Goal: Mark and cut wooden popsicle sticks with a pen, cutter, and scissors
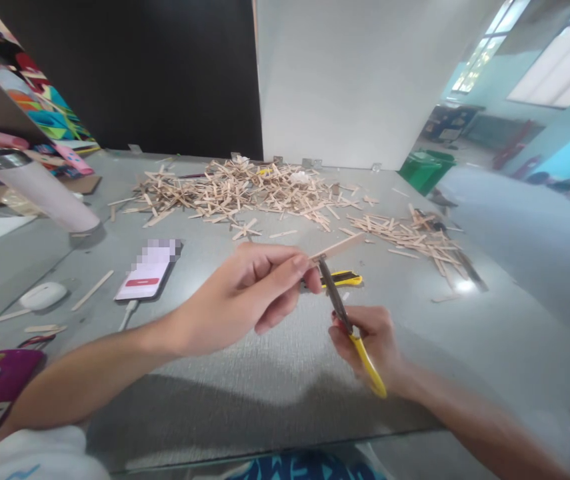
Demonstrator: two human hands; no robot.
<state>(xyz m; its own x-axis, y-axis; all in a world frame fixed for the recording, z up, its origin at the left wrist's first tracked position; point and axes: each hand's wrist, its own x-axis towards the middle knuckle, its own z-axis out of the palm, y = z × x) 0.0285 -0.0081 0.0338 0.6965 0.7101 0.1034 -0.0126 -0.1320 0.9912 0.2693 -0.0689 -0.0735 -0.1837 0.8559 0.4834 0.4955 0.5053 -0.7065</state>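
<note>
My left hand [265,283] is closed, pinching a flat wooden craft stick [342,247] between thumb and fingers; its free end points up to the right. Yellow-handled scissors [335,297], seen nearly edge-on, are gripped in my right hand [372,340]. Their metal tips meet the stick just beside my left fingertips. Whether the blades are apart cannot be made out. On the table behind the scissors lies a yellow and black utility knife [345,279], partly hidden by my left fingers and the blades.
A large pile of wooden sticks [245,193] spreads along the back, with a smaller pile [405,233] to the right. At left are a phone [147,270] with a cable, a white earbud case [43,296] and a pale bottle [45,190]. Upright black and white panels [335,87] stand behind.
</note>
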